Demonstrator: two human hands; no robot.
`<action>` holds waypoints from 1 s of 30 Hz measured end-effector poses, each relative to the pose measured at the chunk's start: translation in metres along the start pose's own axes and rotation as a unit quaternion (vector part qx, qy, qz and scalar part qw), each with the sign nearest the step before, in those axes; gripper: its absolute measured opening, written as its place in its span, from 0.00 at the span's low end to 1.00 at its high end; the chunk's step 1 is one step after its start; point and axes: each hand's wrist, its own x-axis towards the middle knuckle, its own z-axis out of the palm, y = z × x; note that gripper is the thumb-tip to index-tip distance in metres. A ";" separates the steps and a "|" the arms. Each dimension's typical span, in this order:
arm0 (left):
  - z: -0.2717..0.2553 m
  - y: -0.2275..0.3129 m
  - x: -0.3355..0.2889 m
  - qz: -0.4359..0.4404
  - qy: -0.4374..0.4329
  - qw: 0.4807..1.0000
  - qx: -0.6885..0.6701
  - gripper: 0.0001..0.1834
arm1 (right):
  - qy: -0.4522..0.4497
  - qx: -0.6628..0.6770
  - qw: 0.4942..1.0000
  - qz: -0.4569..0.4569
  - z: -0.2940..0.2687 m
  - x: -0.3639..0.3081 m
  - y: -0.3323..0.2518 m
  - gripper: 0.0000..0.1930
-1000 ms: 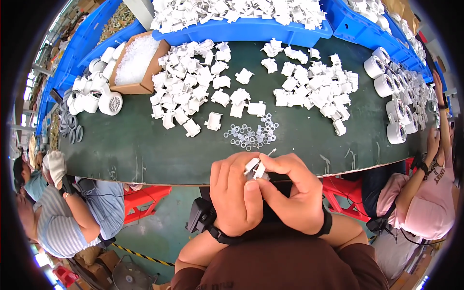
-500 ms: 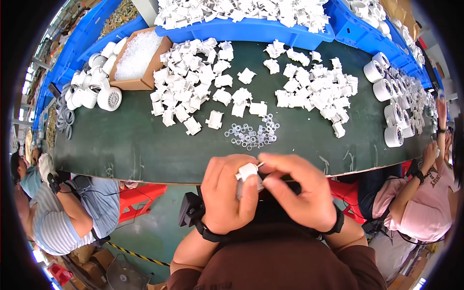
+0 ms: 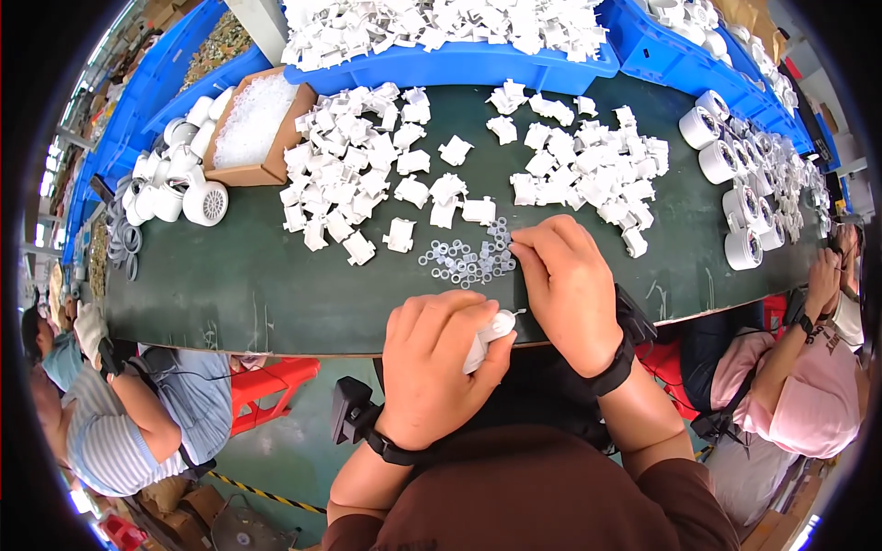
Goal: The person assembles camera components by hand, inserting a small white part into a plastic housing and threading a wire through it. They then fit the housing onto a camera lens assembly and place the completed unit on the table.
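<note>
My left hand point(image 3: 427, 372), near the table's front edge, is closed around a small white plastic part point(image 3: 502, 323). The rounded end of that part shows between thumb and fingers, with a thin pin sticking out to the right; the rest is hidden in the palm. My right hand point(image 3: 574, 298) reaches over the table, its thumb and fingertips pinched together at the right edge of a loose pile of small clear plastic rings point(image 3: 450, 264). Whether a ring sits in that pinch is hidden. Beyond the rings lie two heaps of white plastic housings point(image 3: 344, 170).
A blue bin point(image 3: 450, 69) full of white parts stands at the back. A cardboard box point(image 3: 271, 170) of clear pieces and white round caps point(image 3: 204, 202) are on the left. White cylinders point(image 3: 742, 248) stand at right. Co-workers sit on both sides, one in a pink shirt point(image 3: 808, 404).
My right hand has left the white part and moved forward to the rings. My left hand still holds the part, now tilted to the right. The view has shifted slightly.
</note>
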 end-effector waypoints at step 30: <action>0.009 -0.004 -0.002 -0.001 0.050 0.999 -0.017 0.21 | -0.210 0.597 0.722 0.281 -0.029 -0.025 -0.016 0.07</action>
